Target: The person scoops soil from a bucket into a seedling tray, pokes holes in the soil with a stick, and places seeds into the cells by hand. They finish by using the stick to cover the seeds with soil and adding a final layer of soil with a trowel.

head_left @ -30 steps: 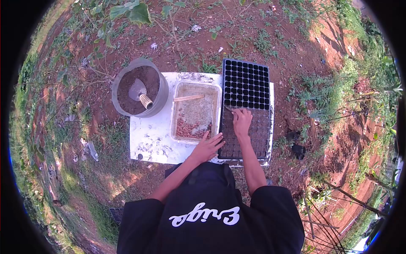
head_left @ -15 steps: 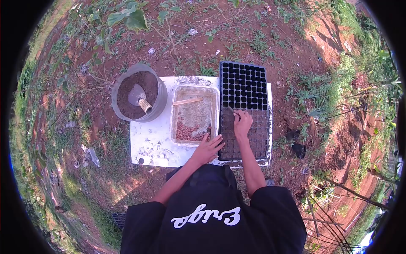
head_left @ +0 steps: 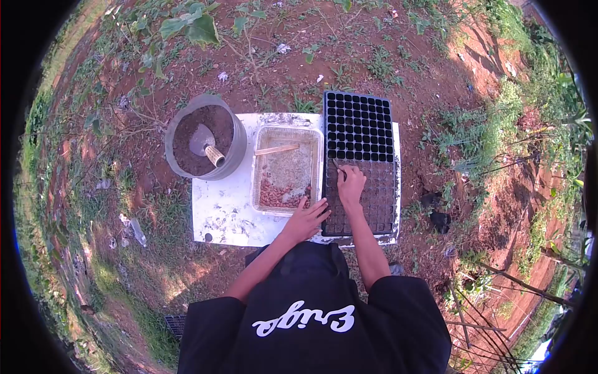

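Observation:
My right hand (head_left: 352,186) is closed around a thin dark stick (head_left: 336,164), its tip down at the left side of the black seedling tray (head_left: 395,187). The tray's near cells hold brown soil, while the far cells are bare black. My left hand (head_left: 306,222) rests with fingers spread over the near right corner of a clear plastic container (head_left: 256,187), its fingertips close to the tray's left edge. Reddish seeds (head_left: 280,194) lie in the near part of that container, with pale granular material behind them. A flat wooden strip (head_left: 276,149) lies across its far left part.
At the left stands a grey bucket (head_left: 238,146) of soil with a trowel (head_left: 213,154) stuck in it. Everything sits on a white board (head_left: 215,218) stained with soil. Weeds, bare ground and litter (head_left: 138,230) surround it.
My right hand, with the thin stick, has shifted slightly left and toward me over the tray. My left hand has not visibly moved.

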Motion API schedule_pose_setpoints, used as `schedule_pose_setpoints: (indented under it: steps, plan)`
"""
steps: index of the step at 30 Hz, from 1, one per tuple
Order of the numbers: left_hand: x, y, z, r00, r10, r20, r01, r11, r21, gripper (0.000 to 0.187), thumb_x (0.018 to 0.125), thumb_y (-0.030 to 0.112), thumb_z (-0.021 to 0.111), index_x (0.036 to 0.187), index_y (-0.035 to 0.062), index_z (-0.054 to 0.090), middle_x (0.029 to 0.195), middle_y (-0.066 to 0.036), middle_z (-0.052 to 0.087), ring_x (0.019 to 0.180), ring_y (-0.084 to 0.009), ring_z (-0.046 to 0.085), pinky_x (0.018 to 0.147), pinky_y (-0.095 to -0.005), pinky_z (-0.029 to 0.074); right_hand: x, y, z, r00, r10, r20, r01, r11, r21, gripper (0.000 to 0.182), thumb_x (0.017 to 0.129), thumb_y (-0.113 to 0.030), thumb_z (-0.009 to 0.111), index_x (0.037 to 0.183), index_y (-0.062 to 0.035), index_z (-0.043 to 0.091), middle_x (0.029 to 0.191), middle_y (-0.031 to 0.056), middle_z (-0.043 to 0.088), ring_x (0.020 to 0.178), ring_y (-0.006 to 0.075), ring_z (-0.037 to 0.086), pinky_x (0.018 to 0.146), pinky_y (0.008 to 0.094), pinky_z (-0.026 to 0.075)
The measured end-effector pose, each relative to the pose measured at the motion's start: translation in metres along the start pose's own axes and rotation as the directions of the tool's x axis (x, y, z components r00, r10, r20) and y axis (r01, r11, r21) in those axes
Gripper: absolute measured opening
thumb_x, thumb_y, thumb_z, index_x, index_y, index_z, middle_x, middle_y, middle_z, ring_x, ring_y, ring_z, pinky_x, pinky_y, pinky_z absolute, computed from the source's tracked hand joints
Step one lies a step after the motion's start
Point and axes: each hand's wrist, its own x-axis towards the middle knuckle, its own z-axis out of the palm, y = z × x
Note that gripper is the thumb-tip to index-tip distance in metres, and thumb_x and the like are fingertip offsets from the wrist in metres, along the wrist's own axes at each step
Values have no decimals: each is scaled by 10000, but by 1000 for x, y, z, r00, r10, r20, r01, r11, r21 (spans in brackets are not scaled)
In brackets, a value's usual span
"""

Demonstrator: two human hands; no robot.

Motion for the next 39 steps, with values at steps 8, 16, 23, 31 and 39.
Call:
schedule_pose_setpoints:
  steps: [8, 16, 23, 31, 39]
  plan:
    - [0, 0, 1, 1000, -3, 2, 3, 1000, -6, 709, 834, 382, 719, 1458, 170, 459, 1537, -42, 402, 1507, -180, 209, 1199, -576, 134, -3, -3, 3, 999, -42, -6, 42, 999, 0, 98, 871, -149, 677, 943, -97, 717, 934, 123, 668, 893, 341, 616, 797, 464, 428]
    - [-1, 0, 1, 1000, -4, -6, 4, 1000, -15, 708, 836, 378, 718, 1459, 161, 458, 1534, -48, 405, 1505, -179, 217, 1199, -577, 131, -12, 2, 2, 990, 70, -124, -68, 997, 23, 102, 873, -143, 676, 954, -101, 723, 968, 110, 684, 908, 322, 625, 809, 461, 432]
    - [0, 0, -3, 1000, -2, 1, 2, 1000, -27, 708, 835, 368, 720, 1458, 155, 459, 1536, -53, 403, 1503, -185, 221, 1194, -578, 145, -9, 8, 0, 993, 74, -91, -75, 997, -12, 103, 868, -137, 683, 952, -101, 733, 973, 98, 696, 912, 303, 641, 817, 452, 436]
    - [-1, 0, -1, 1000, 4, -9, -4, 999, -34, 713, 830, 362, 725, 1457, 153, 459, 1542, -54, 396, 1506, -188, 220, 1194, -577, 149, -1, 25, -5, 955, 190, -227, -196, 980, -5, 90, 863, -154, 695, 941, -135, 736, 971, 81, 684, 920, 311, 609, 827, 457, 430]
    - [0, 0, 2, 1000, 3, -6, -3, 1000, -24, 722, 827, 366, 730, 1461, 156, 456, 1552, -52, 386, 1507, -188, 216, 1188, -589, 149, 1, 39, -7, 983, 114, -144, -111, 993, 27, 93, 850, -142, 712, 938, -159, 738, 949, 67, 675, 930, 305, 598, 819, 461, 423]
